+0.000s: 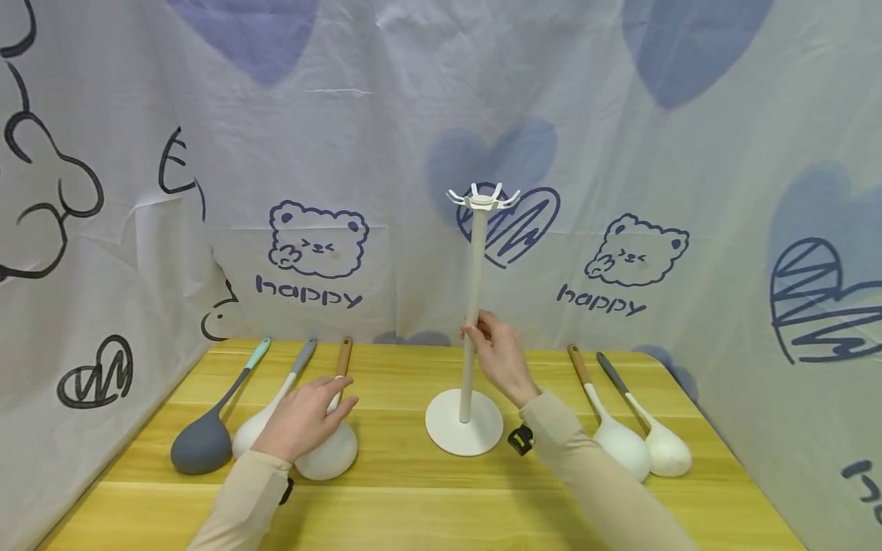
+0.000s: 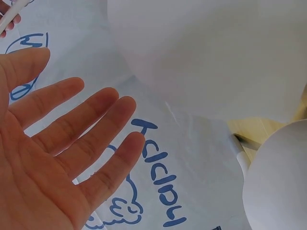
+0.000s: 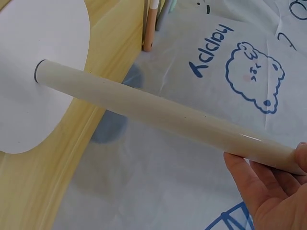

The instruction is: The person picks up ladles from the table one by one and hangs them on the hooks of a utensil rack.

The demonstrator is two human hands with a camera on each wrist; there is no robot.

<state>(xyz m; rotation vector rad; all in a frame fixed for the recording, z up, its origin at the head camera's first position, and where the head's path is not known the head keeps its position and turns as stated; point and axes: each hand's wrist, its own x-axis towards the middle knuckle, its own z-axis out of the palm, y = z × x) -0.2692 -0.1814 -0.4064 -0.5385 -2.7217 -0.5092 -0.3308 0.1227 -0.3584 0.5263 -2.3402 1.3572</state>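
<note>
A white utensil stand rises from a round base on the table, with several hooks at its top. My right hand holds its pole partway up, thumb and fingers around it; in the right wrist view the fingertips meet the pole. Over the left ladles my left hand hovers with spread fingers, its palm bare in the left wrist view. Beneath it lie a white ladle with a brown handle and a white ladle with a grey handle, partly hidden by the hand. A dark grey ladle lies further left.
To the right of the stand lie a white ladle with a brown handle and a cream ladle with a dark grey handle. The wooden table meets a printed cloth behind and at both sides.
</note>
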